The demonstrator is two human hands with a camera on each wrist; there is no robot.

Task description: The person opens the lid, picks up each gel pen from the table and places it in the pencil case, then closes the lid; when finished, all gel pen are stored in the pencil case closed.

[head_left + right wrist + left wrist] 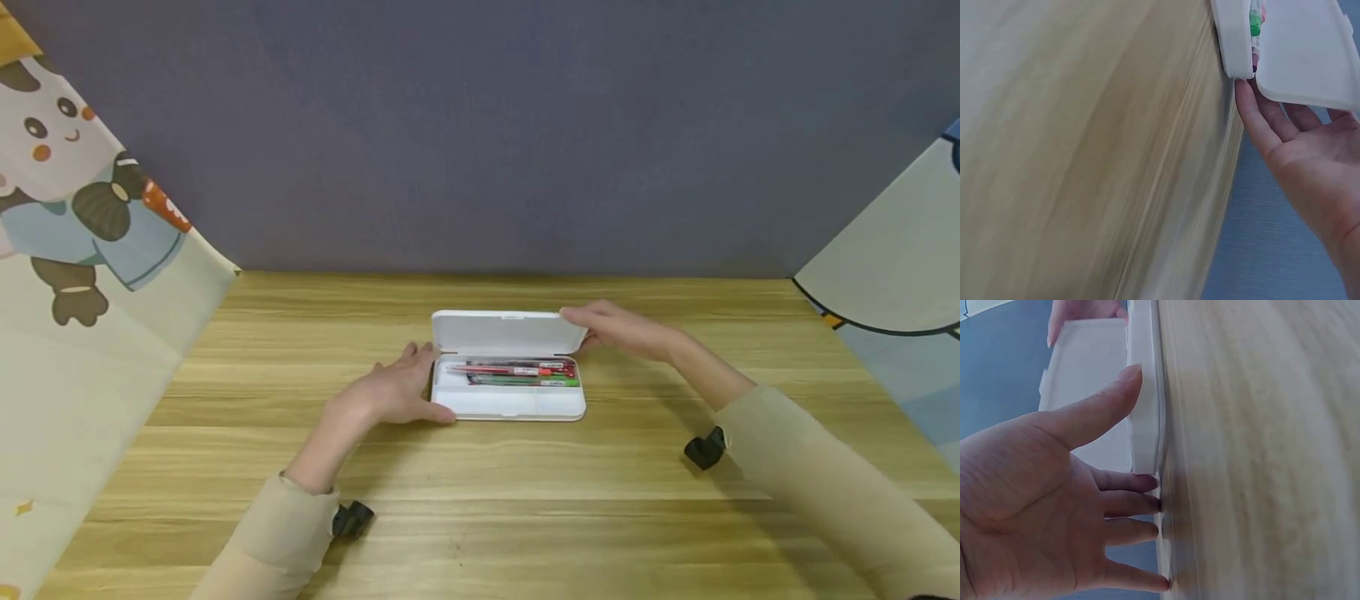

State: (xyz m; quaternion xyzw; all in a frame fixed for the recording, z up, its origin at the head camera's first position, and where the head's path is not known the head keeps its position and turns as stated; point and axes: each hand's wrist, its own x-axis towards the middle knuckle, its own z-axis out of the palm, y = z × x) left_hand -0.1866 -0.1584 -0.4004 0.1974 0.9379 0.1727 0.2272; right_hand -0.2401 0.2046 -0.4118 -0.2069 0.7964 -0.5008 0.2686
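A white pencil case [487,405] lies on the wooden table with its lid [498,333] raised at the back. Several pens [517,372] with red, dark and green parts lie in its rear compartment; the front one shows only white plastic. At the left end is my left hand [393,392], its thumb against the front left corner and its other fingers [1132,531] spread straight beside the case. My right hand [622,329] touches the lid's upper right corner. In the right wrist view its fairly straight fingers [1260,122] reach behind the lid; the thumb is hidden there.
The wooden tabletop [465,500] extends around the case, and a grey-blue panel [510,142] rises at its back edge. Sheets with cartoon prints stand at the left [97,225] and right [900,283]. A small black device [705,448] sits at each sleeve cuff.
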